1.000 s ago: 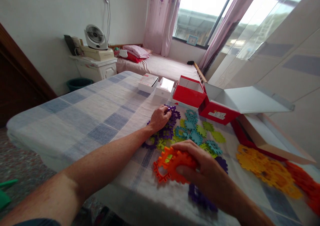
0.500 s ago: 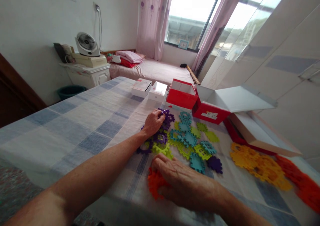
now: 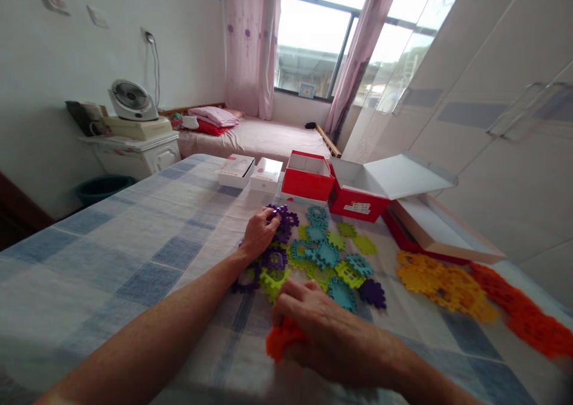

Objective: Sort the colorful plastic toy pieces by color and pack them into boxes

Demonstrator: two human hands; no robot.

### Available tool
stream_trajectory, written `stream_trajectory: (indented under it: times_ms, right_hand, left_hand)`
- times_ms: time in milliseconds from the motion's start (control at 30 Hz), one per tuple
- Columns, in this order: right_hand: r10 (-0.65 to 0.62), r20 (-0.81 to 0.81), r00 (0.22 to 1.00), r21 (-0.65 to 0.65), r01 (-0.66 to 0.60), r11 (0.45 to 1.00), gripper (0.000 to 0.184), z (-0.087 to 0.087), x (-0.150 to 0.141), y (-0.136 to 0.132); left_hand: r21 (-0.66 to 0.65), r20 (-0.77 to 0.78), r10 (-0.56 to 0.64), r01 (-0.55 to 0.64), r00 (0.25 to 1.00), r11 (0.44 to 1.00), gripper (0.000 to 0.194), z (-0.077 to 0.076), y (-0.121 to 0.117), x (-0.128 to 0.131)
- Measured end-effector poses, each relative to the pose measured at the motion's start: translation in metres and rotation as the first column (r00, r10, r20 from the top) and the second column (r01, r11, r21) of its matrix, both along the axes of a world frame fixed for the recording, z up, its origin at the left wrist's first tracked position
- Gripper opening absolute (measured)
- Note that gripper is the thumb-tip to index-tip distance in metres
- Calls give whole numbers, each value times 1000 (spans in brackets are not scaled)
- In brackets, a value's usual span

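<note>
My right hand (image 3: 320, 324) is closed around an orange-red plastic interlocking piece (image 3: 283, 338) at the near side of the table; the fingers cover much of it, and whether it is one piece or a few I cannot tell. Further forward, my left hand (image 3: 260, 233) has its fingers closed at the edge of purple interlocking pieces (image 3: 286, 219). Between and beyond the hands lie teal pieces (image 3: 329, 253), lime-green pieces (image 3: 349, 275) and a solid dark purple piece (image 3: 372, 293), several of them overlapping. Some have window-like cutouts and toothed edges.
Yellow-orange pieces (image 3: 447, 286) and red-orange pieces (image 3: 523, 309) lie in rows on the right. Along the back stand two small white boxes (image 3: 266, 175), a red box (image 3: 308, 184) and a larger open red box (image 3: 360, 205), with a box lid (image 3: 452, 232) beside them.
The view has swung right and tilted up a little. My right hand has shifted slightly right over the table, tilting the orange-red piece. My left hand stays at the purple pieces.
</note>
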State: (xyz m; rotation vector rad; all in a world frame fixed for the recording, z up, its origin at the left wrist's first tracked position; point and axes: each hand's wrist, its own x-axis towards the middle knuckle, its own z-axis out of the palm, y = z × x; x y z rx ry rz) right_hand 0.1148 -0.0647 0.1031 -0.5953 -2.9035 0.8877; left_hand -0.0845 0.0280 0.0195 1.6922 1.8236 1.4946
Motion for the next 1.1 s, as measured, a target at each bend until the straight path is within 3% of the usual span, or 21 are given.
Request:
stream_trajectory:
  times_ms: [100, 167, 267, 333, 400, 467, 567, 767, 833, 933, 1033, 1100]
  right_hand:
    - [-263, -180, 948, -225, 220, 949, 15, -7, 7, 13]
    - [-456, -284, 843, -482, 286, 828, 17, -15, 10, 26]
    - [-662, -345, 665, -814, 139, 564, 27, -25, 10, 47]
    - [-753, -342, 562, -907, 11, 420, 30, -30, 10, 58]
    - [-809, -317, 495, -944, -82, 320, 32, -34, 10, 65]
    - [-843, -294, 450, -956, -133, 262, 32, -37, 13, 69]
    - [-870, -305, 388, -952, -154, 265, 32, -38, 20, 70]
    - [-905, -370, 208, -929, -61, 365, 31, -31, 66, 74]
    - [-915, -389, 102, -919, 28, 394, 30, -31, 92, 78]
    - [-906, -414, -88, -901, 181, 394, 31, -33, 141, 86]
    - [-846, -450, -286, -874, 338, 350, 28, -38, 199, 95]
    - [-747, -489, -451, -850, 438, 293, 23, -40, 240, 100]
  left_hand:
    - [-9, 7, -8, 8, 1000, 1000, 20, 1, -1, 0]
    - [-16, 10, -17, 17, 1000, 1000, 22, 2, -2, 0]
    - [-24, 9, -25, 25, 1000, 999, 25, 2, -2, 0]
    - [-26, 4, -25, 25, 1000, 999, 27, 2, -2, -1]
    - [-25, -1, -24, 24, 1000, 999, 29, 1, -1, -2]
    - [-26, -5, -31, 31, 1000, 999, 31, 1, -1, -3]
    - [-56, -1, -46, 46, 999, 997, 36, 1, -1, -4]
    - [-135, -15, -30, 28, 999, 990, 42, 2, -1, -8]
    - [-148, -14, -36, 33, 999, 988, 42, 2, -1, -8]
    - [-157, -12, -25, 22, 1000, 987, 42, 2, -1, -8]
    - [-165, -9, -11, 10, 1000, 986, 41, 2, -2, -9]
    - [-165, -17, -2, 0, 1000, 986, 38, 3, -2, -9]
